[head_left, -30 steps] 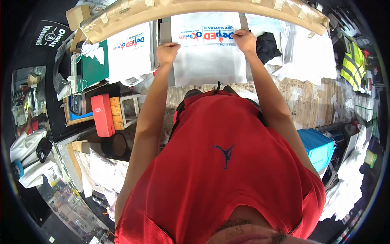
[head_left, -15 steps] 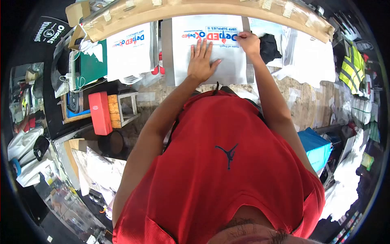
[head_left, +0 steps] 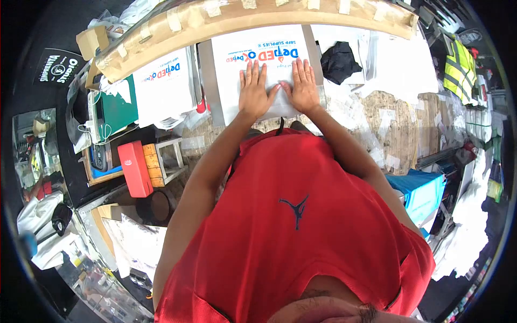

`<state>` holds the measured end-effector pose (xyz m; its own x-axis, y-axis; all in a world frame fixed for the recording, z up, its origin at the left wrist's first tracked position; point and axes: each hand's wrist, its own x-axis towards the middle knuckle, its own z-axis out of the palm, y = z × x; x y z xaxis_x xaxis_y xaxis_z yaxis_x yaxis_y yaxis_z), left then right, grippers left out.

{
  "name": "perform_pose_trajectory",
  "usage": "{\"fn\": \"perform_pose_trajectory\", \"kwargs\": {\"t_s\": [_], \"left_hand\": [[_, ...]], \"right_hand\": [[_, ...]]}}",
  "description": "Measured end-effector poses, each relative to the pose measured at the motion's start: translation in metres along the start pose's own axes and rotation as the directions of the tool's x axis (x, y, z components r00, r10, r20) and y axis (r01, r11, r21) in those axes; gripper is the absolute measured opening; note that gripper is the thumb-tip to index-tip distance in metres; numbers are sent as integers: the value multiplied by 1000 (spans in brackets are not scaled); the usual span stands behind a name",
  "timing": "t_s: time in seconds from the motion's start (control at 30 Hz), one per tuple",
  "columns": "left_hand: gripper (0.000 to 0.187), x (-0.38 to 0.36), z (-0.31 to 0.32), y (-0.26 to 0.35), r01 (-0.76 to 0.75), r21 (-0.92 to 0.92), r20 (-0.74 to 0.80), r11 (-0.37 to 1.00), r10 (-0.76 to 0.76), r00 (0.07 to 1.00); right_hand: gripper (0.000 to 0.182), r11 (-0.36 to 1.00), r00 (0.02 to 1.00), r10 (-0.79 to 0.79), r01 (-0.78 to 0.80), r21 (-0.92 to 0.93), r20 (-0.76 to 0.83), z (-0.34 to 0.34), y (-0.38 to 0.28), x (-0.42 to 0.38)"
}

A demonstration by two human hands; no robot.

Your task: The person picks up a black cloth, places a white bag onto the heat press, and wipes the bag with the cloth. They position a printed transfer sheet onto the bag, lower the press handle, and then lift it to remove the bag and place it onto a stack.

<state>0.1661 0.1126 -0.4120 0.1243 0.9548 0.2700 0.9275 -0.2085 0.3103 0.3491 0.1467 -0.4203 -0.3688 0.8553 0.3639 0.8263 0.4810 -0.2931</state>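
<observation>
A white sheet [head_left: 229, 97], printed with red and blue "DepED" lettering, lies on a grey board [head_left: 211, 81] in front of me. My left hand [head_left: 256, 94] rests flat on the left half of the sheet, fingers stretched just under the lettering. Beside it my right hand [head_left: 302, 90] lies flat on the right half, fingers extended. The two thumbs nearly touch at the middle. Neither hand holds anything, and both cover part of the print. A crumpled black cloth [head_left: 340, 63] sits to the right of the board.
Left of the board lies a stack of similar printed sheets [head_left: 164, 91]. Plain white sheets [head_left: 404, 64] lie to the right. A long taped cardboard roll [head_left: 188, 24] runs across the far side. A red box [head_left: 135, 168] and a wooden stool [head_left: 161, 161] stand at lower left.
My right hand has left the sheet's upper right edge, opened, and come down flat beside the left. My left hand stays flat on the sheet. The view has shifted slightly.
</observation>
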Motion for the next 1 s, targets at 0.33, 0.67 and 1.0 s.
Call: {"fn": "perform_pose_trajectory", "kwargs": {"t_s": [0.33, 0.67, 1.0], "left_hand": [[75, 0, -2, 3, -3, 7, -14, 1000, 3, 1000], [79, -2, 3, 0, 12, 13, 6, 1000, -12, 1000], [76, -5, 10, -2, 14, 35, -17, 999, -14, 1000]], "right_hand": [[73, 1000, 999, 12, -12, 9, 32, 1, 2, -1], [72, 1000, 1000, 3, -3, 14, 15, 5, 2, -3], [62, 888, 384, -436, 39, 458, 814, -247, -11, 45]]}}
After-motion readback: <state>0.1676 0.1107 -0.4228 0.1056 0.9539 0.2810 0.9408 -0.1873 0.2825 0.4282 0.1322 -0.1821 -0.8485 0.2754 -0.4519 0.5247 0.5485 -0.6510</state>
